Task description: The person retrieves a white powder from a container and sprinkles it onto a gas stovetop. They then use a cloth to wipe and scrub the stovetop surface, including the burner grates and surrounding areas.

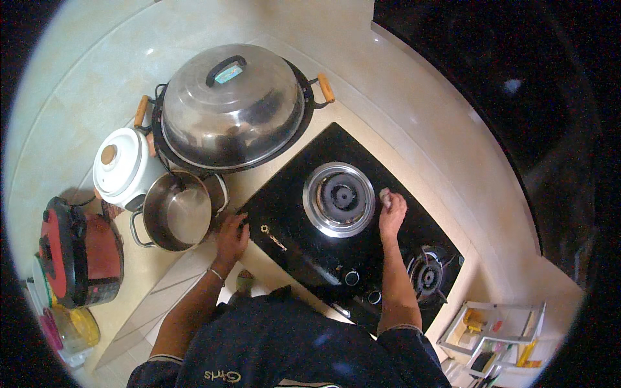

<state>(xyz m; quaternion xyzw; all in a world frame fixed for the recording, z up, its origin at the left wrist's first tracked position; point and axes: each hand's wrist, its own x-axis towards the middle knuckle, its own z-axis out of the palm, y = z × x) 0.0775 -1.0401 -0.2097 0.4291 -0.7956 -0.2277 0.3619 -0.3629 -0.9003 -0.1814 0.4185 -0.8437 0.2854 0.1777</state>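
Note:
My right hand grips a small crumpled pale cloth or wad against the black glass gas hob, just right of the burner with a steel ring. My left hand rests near the hob's left corner, beside the handle of a steel pot. Its fingers are slightly bent and partly in shadow; nothing shows in them. Control knobs sit at the hob's near edge. The second burner, with its pan support, is right of my right forearm.
A large wok with a domed steel lid stands behind the pot. Left are a white lidded cooker, a red electric pressure cooker and a yellow-topped container. A rack with kitchen items stands lower right. A dark range hood overhangs the right side.

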